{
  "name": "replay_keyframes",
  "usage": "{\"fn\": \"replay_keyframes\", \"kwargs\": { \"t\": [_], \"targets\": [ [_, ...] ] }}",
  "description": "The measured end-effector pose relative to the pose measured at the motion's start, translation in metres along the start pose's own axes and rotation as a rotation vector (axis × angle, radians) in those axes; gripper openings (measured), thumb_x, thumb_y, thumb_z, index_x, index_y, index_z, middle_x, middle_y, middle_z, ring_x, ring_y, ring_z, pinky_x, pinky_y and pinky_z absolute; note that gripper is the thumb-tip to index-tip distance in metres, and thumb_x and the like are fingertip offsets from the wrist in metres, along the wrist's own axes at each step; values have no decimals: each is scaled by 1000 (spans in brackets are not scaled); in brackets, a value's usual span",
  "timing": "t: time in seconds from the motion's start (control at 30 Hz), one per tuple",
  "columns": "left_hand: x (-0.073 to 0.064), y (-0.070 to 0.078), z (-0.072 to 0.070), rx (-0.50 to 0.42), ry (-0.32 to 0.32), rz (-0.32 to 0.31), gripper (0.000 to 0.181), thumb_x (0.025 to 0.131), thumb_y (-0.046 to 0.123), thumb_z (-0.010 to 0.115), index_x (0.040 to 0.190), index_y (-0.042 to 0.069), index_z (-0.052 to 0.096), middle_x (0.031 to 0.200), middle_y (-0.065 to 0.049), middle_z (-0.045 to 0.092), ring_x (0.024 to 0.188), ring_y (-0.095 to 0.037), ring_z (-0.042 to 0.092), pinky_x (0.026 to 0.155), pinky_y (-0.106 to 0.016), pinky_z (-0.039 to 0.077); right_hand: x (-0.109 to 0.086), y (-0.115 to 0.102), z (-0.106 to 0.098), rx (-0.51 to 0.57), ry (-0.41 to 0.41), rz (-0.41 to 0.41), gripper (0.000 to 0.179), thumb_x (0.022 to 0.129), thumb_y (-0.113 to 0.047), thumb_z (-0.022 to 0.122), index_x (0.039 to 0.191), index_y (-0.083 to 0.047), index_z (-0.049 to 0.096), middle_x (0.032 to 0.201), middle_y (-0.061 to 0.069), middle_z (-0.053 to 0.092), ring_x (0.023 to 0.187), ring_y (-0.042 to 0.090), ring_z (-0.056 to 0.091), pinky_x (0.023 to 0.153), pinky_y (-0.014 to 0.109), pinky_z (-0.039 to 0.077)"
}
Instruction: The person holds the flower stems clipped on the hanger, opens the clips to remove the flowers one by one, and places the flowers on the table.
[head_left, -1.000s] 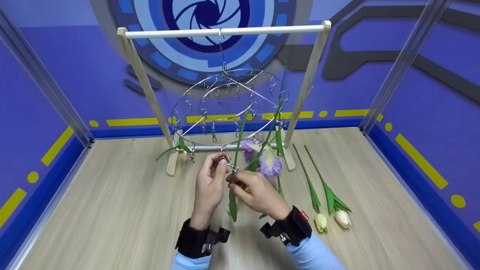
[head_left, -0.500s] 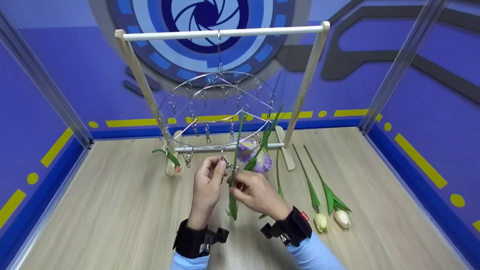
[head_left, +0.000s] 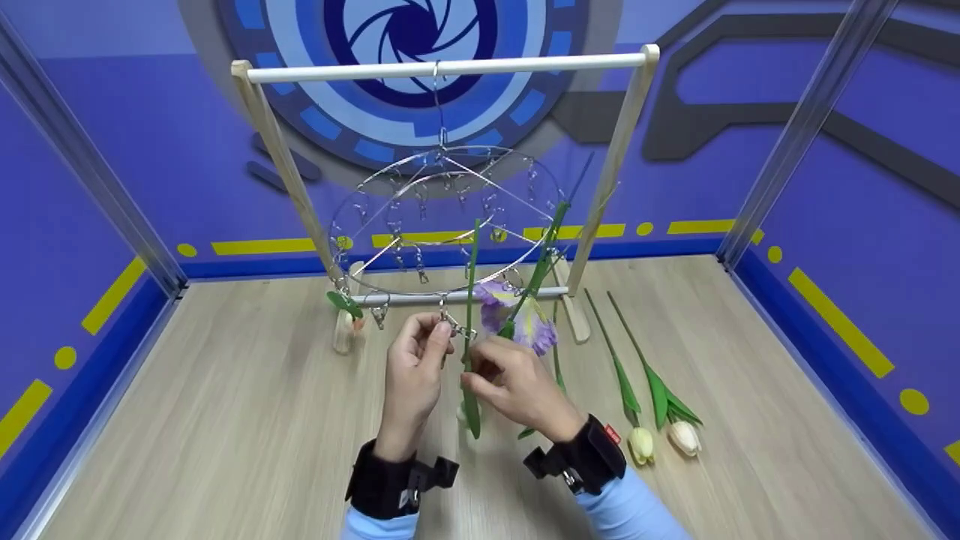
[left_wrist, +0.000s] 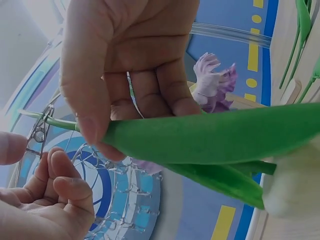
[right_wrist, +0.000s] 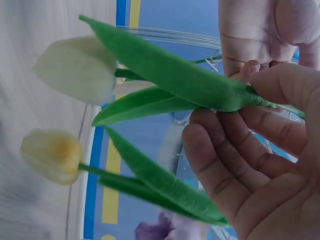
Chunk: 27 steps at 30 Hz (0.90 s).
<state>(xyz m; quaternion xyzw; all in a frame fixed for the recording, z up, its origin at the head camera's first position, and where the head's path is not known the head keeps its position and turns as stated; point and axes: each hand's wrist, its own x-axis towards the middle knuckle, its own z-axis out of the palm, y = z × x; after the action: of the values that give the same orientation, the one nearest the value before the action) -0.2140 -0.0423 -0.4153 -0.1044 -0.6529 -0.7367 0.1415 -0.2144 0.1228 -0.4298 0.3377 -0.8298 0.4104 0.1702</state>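
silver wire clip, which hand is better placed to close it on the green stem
Probably left: the left hand pinches the clip, while the right hand holds the green stem of the white tulip.

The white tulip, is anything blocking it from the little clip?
Nothing visible blocks it. The right hand holds the white tulip with its stem right at the clip, which the left hand pinches. The purple flower is nearby, but not between them. I can't tell whether the clip grips the stem.

Blue walls [head_left: 45,187] with yellow stripes [head_left: 842,322] and dots [head_left: 66,355] border a wood-grain table [head_left: 225,420]; metal posts [head_left: 90,154] stand at two corners, and a round emblem [head_left: 414,26] decorates the back wall [head_left: 187,150].
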Motion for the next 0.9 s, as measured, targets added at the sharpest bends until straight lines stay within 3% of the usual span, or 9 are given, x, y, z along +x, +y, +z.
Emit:
{"fn": "replay_keyframes", "kwargs": {
  "t": [0.27,0.67,0.9],
  "targets": [
    [0,1,1,0,11,9,11,104,4,55,108,-6,58,95,-13,60,80,-13,56,73,-22,47,0,2,0,19,30,-32,8,89,-3,72,91,-7,66,85,3,67,73,12,63,64,23,55],
    [0,-1,2,14,24,66,9,101,0,58,105,-9,58,93,-8,62,79,-13,59,75,-23,51,-1,8,1,-35,87,-75,8,86,-3,74,85,-8,67,79,3,63,69,10,56,60,22,49],
    [0,-2,3,13,31,87,10,100,-1,60,103,-10,59,92,-13,63,79,-13,60,75,-23,51,-2,10,1,-19,90,-43,11,86,0,74,83,-7,66,78,3,61,69,11,56,59,21,46]
  ]
}}
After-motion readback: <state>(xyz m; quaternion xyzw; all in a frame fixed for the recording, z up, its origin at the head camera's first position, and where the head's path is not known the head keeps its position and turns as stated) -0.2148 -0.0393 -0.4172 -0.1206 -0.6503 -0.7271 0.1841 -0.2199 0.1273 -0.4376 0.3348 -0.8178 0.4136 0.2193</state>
